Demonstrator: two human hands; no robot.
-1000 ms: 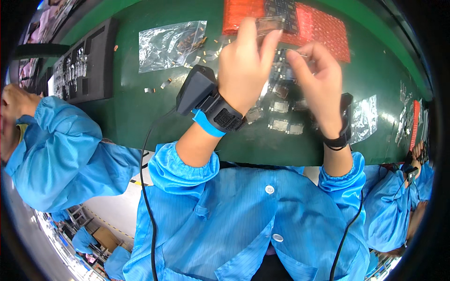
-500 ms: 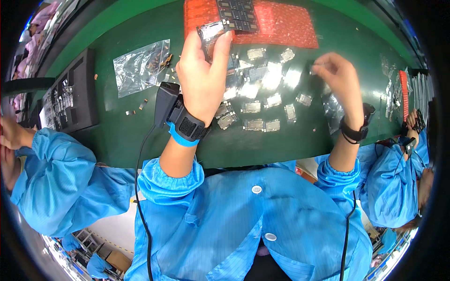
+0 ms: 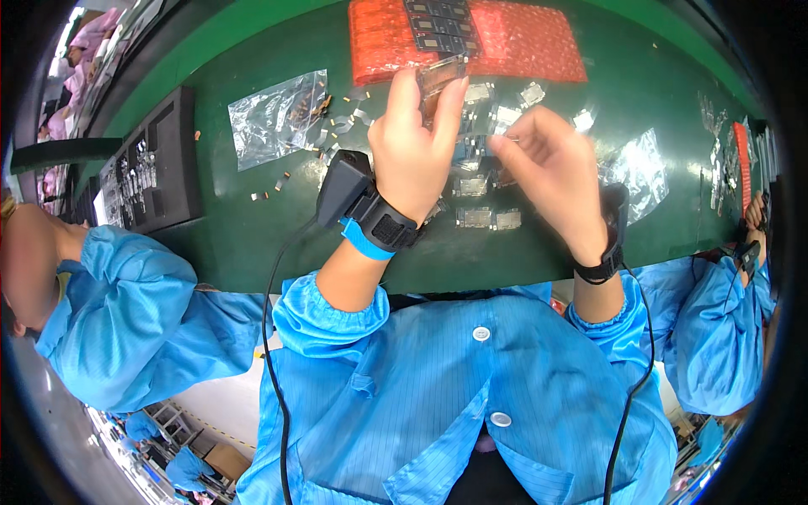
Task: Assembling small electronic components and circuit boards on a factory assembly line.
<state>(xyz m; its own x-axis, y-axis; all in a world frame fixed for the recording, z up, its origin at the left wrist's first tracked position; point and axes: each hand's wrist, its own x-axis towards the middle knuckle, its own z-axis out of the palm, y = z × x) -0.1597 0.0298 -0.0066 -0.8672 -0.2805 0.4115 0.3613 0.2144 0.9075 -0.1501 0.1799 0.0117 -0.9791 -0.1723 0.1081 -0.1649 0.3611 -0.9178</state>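
My left hand (image 3: 411, 139) is closed on a small rectangular metal-framed module (image 3: 442, 74), held tilted between thumb and fingers with a brownish face showing. To its right, my right hand (image 3: 555, 164) is closed in a pinch above the table; whatever sits at its fingertips is too small to name. Beneath and around both hands lie several silvery modules (image 3: 473, 218), partly hidden by the right hand. Just beyond the left fingertips, a panel of dark circuit boards (image 3: 442, 23) rests on red bubble wrap (image 3: 539, 42).
A clear plastic bag (image 3: 268, 124) lies left, with small flexible pieces (image 3: 341, 126) scattered beside it. A black foam tray (image 3: 178, 168) stands farther left. Another clear bag (image 3: 644, 172) lies right. Co-workers in blue sleeves (image 3: 139, 295) sit on both sides of the green table (image 3: 278, 244).
My right hand has moved left, from the right side of the modules to near my left hand. The module in my left hand has turned, showing a brownish face. The whole view has shifted slightly.
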